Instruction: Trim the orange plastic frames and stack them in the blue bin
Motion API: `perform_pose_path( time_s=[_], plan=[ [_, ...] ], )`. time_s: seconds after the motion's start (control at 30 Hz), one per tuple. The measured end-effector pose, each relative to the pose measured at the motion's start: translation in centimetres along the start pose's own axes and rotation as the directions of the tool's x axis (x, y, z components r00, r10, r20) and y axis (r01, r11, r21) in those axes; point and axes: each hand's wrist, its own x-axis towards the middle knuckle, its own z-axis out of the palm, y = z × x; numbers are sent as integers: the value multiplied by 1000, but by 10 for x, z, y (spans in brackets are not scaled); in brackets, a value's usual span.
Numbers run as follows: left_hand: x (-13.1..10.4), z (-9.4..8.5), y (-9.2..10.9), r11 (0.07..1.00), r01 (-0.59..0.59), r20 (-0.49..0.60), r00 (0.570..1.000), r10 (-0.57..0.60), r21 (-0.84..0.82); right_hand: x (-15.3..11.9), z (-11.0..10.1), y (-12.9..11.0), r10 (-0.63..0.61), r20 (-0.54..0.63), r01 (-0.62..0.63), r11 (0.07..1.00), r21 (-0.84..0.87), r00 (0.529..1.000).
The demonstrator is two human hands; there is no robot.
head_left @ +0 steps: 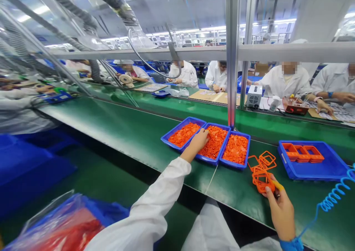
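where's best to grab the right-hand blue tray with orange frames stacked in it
Probably by the near rim of the blue tray, from the person's side: that raised edge is bare, the orange frames sit toward the far left, and the coiled blue cord hangs by the right end.

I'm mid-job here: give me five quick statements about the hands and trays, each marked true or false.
1. The left hand reaches to the middle small tray. True.
2. The right hand holds nothing. False: it holds orange frames.
3. The large tray has stacked frames in it. True.
4. The blue wristband is on the left wrist. False: it is on the right wrist.
5. Three small trays hold orange pieces. True.
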Motion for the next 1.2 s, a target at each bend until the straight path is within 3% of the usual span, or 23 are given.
perform_pose_path(
  time_s=[0.17,0.3,0.5,0.63,0.83,0.97,1.2],
  plan=[
    [5,12,-11,995,23,38,999,-27,101,-5,-3,-1,29,-71,-32,998,-46,997],
    [9,13,-15,989,15,69,997,-25,146,-6,-5,0,100,-49,-103,993,-61,994],
    [13,9,-8,980,20,111,993,-43,198,-10,0,-17,92,-19,-90,991,96,996],
    [10,7,2,972,37,146,987,-72,233,-20,13,-31,97,107,-118,969,215,990],
    [4,2,20,957,65,169,979,-117,283,-24,53,-41,100,317,-176,960,219,943],
    [-1,-6,27,963,60,156,982,-104,262,-18,70,-37,128,341,-212,952,221,931],
    [-19,-33,29,988,60,12,998,-62,142,-18,68,-32,135,293,-208,950,235,947]
  ],
)
